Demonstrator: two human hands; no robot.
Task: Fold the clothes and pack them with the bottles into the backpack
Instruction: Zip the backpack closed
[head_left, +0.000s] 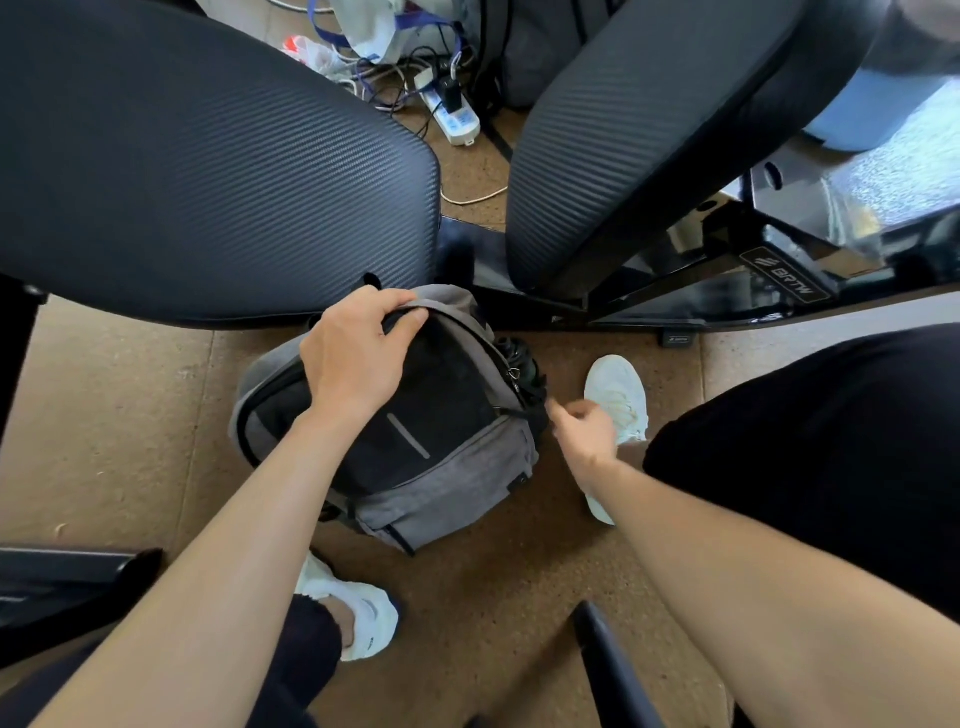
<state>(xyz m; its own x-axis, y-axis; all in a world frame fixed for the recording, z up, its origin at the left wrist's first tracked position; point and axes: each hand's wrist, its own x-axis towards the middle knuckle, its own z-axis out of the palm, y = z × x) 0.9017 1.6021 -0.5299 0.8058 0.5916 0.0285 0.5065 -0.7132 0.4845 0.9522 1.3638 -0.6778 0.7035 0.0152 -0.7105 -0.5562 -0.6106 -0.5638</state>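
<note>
A grey and black backpack (447, 467) stands on the floor between my feet, in front of two chairs. My left hand (358, 353) grips its top edge, fingers curled over the rim. My right hand (582, 426) is at the backpack's right side, fingers curled and pinching something small there, likely a zipper pull. A dark bottle (524, 364) sits in the right side pocket, only its top showing. No clothes are in view.
Two black ribbed chair seats (218, 171) (649, 135) stand close behind the backpack. A power strip (457, 114) and tangled cables lie on the floor beyond. My white shoes (618, 395) (358, 608) flank the bag. A black frame (727, 280) runs at right.
</note>
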